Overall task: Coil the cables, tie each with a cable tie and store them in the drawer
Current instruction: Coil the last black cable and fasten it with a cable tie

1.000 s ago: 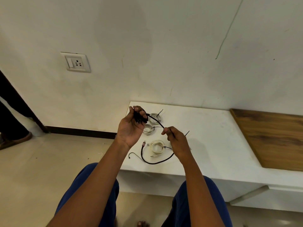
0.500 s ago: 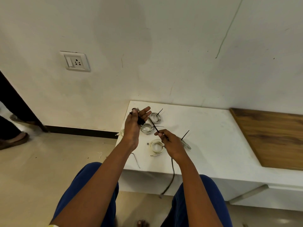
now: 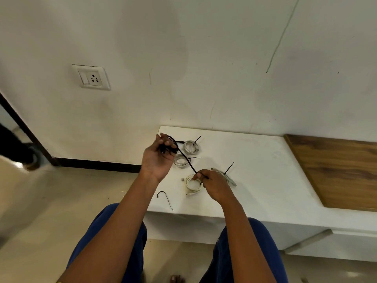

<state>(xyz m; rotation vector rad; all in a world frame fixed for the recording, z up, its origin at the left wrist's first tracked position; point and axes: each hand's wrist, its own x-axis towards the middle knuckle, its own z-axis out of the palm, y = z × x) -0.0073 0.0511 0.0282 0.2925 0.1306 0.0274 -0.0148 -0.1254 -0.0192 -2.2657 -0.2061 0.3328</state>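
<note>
Black cable [image 3: 184, 158]: coiled end is gripped in the curled left hand [image 3: 158, 158], free length pinched by the right hand [image 3: 214, 183].

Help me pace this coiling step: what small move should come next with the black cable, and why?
Probably lay one more loop into the left hand. It holds a small black bundle, while the black cable runs taut down to the right hand, which pinches it, so a length seems uncoiled. The loose cable tie on the white counter can likely wait.
</note>
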